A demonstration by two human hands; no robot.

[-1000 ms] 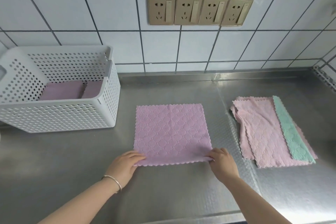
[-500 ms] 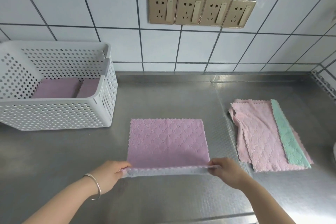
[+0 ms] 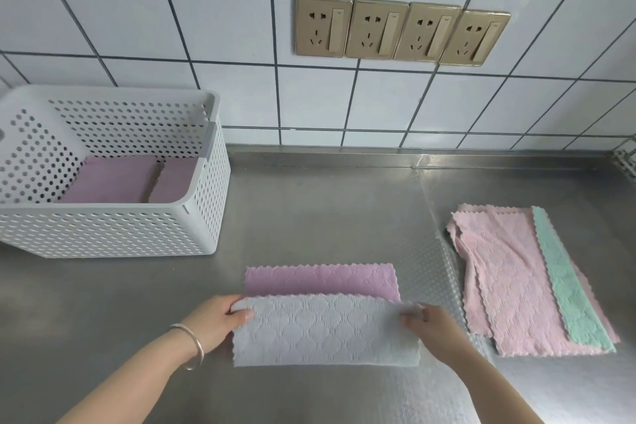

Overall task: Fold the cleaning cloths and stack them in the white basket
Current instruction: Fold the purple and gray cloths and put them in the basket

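The purple cloth (image 3: pixel 323 306) lay on the shiny tabletop (image 3: pixel 309 210) near its front edge, half folded, with its pale underside facing up. The left hand (image 3: pixel 215 322) pinched one folded corner with its fingers, and the right hand (image 3: pixel 432 327) pinched the other. The white basket (image 3: pixel 113 231) stood at the back left with folded purple cloths (image 3: pixel 113 179) inside. A pile of pink and green cloths (image 3: pixel 523 279) lay at the right.

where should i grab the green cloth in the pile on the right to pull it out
Take the green cloth by its near end, coming from the front right of the pile. Only a long strip of it shows along the right side of the pink cloths, which cover the rest of it. That end lies near the counter front, where fingers could pinch its scalloped corner and likely draw it out sideways.
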